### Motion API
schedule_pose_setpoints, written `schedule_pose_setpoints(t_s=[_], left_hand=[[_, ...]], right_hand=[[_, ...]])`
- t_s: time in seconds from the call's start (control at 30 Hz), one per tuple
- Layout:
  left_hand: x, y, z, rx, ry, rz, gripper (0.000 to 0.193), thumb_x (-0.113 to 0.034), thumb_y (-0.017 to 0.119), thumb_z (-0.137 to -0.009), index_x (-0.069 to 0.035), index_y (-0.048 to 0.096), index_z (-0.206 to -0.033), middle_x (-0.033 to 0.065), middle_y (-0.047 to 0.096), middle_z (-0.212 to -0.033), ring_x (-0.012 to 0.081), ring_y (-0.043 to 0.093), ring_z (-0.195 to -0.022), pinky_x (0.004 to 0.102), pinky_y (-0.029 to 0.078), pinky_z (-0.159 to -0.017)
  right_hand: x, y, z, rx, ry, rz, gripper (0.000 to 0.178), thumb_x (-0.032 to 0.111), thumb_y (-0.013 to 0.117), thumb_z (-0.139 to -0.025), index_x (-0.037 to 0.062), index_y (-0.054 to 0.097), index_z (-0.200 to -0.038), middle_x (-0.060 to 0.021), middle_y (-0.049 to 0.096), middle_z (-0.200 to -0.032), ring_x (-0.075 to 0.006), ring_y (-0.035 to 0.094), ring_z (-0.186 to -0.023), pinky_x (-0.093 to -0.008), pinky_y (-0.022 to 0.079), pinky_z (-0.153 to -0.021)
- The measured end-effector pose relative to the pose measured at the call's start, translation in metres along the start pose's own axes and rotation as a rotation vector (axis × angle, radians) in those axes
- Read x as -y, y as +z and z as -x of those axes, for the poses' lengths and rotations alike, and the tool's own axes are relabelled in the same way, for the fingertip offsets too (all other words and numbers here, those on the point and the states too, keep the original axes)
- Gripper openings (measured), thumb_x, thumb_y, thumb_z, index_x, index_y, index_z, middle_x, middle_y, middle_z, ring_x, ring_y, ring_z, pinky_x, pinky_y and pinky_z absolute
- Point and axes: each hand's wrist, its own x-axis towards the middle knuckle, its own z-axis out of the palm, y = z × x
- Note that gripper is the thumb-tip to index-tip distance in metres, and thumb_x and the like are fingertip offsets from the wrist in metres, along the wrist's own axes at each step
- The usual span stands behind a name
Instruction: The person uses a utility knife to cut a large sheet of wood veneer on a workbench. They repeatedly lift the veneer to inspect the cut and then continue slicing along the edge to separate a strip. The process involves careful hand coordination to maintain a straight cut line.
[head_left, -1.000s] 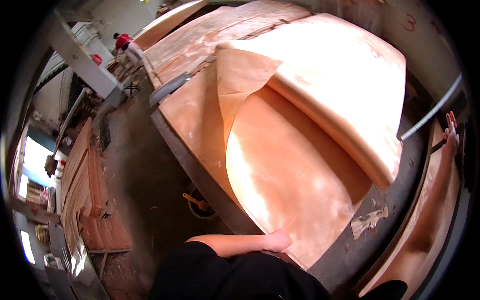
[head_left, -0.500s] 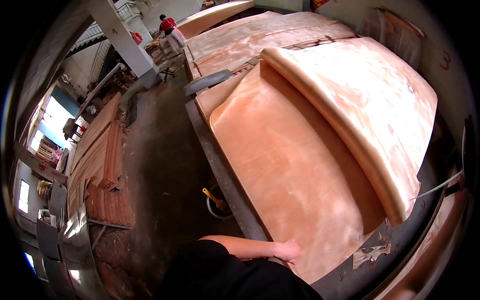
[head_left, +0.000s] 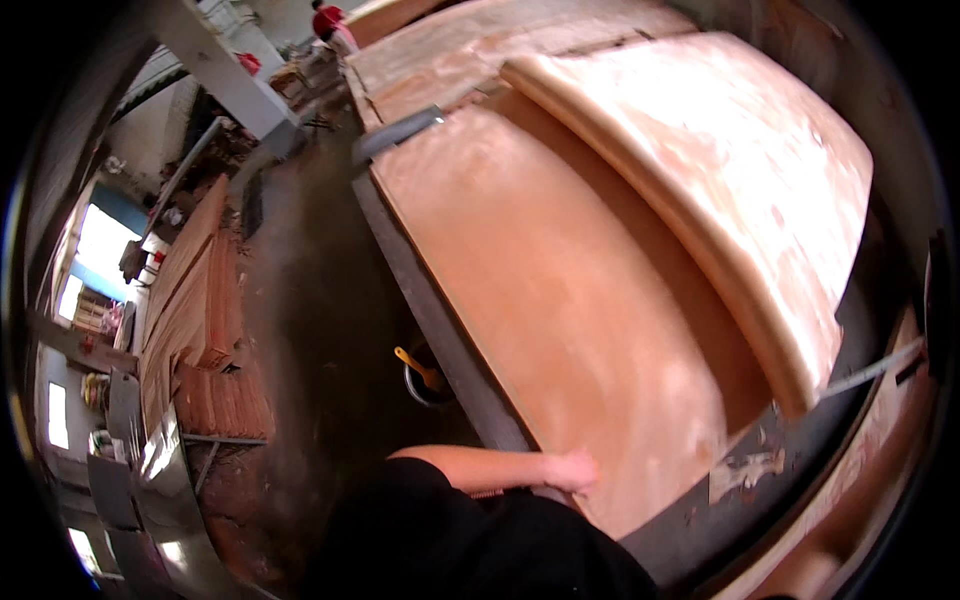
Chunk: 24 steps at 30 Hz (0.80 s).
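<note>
My left hand (head_left: 571, 472) is closed at the near left corner of a large, thin, reddish-tan wood veneer sheet (head_left: 540, 270). Its fingers look curled at the sheet's edge, though their tips are hidden. The sheet lies along the table, and its left edge runs close to the table's grey edge (head_left: 440, 320). Over its right side a broad pale sheet portion (head_left: 730, 170) is folded back in a thick rounded curl; whether both belong to one sheet I cannot tell. My right hand does not show.
A pail (head_left: 428, 392) with a yellow-handled brush (head_left: 417, 368) stands left of the table. Stacked veneer (head_left: 190, 280) lies farther left. A pillar (head_left: 225, 75) and a person in red (head_left: 328, 22) are at the far left. A grey flat bar (head_left: 400, 133) lies across the sheet's far left corner.
The veneer sheet's far left corner, wavy and lifted before, now lies flatter and straighter along the table edge. My left hand stays at the near corner. The whole view has shifted slightly.
</note>
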Motion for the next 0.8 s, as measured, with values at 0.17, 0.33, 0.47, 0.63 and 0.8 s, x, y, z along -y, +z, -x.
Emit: schedule_pose_setpoints(t_s=[0.17,0.33,0.47,0.63,0.8], left_hand=[[0.008,0.000,-0.019,-0.220,0.208,0.017,0.031,-0.038,0.065,-0.069,-0.008,0.061,-0.076,0.0098,0.062,-0.073,0.0282,0.061,-0.075,0.0397,0.045,-0.065],[0.010,0.002,-0.006,-0.087,0.179,0.041,0.029,-0.037,0.064,-0.072,-0.009,0.059,-0.080,0.0093,0.061,-0.075,0.0281,0.061,-0.077,0.0405,0.045,-0.067],[0.016,-0.030,-0.003,-0.008,0.211,0.230,0.031,-0.036,0.061,-0.077,-0.008,0.061,-0.091,0.0149,0.062,-0.079,0.0335,0.060,-0.077,0.0427,0.047,-0.067],[0.008,-0.129,-0.044,-0.381,0.375,0.549,0.039,-0.030,0.057,-0.083,-0.003,0.054,-0.111,0.0185,0.058,-0.102,0.0317,0.056,-0.093,0.0375,0.045,-0.079],[-0.085,-0.234,-0.102,-1.264,0.535,0.455,0.050,-0.035,0.059,-0.081,0.001,0.052,-0.114,0.0228,0.054,-0.109,0.0364,0.053,-0.099,0.0387,0.044,-0.083]], right_hand=[[-0.066,-0.241,-0.110,-0.218,0.186,-0.055,0.016,0.023,0.060,-0.083,0.0083,0.062,-0.089,0.0058,0.038,-0.057,-0.0046,0.028,-0.042,-0.0179,0.021,-0.036],[-0.151,-0.212,0.003,-0.402,0.433,-0.176,0.016,0.021,0.054,-0.087,0.0085,0.062,-0.094,0.0065,0.030,-0.054,-0.0039,0.024,-0.039,-0.0182,0.020,-0.033],[-0.105,-0.118,0.143,-0.050,0.274,0.067,0.025,0.023,0.055,-0.088,0.0084,0.058,-0.108,0.0089,0.038,-0.060,-0.0009,0.025,-0.043,-0.0181,0.018,-0.039],[-0.063,-0.056,0.279,0.069,0.330,-0.050,0.032,0.023,0.055,-0.088,0.0064,0.053,-0.115,0.0068,0.046,-0.071,0.0003,0.027,-0.045,-0.0157,0.017,-0.038],[-0.050,0.036,0.361,0.003,0.424,-0.175,0.032,0.024,0.055,-0.087,0.0064,0.054,-0.113,0.0068,0.048,-0.071,-0.0009,0.030,-0.045,-0.0150,0.020,-0.038]])
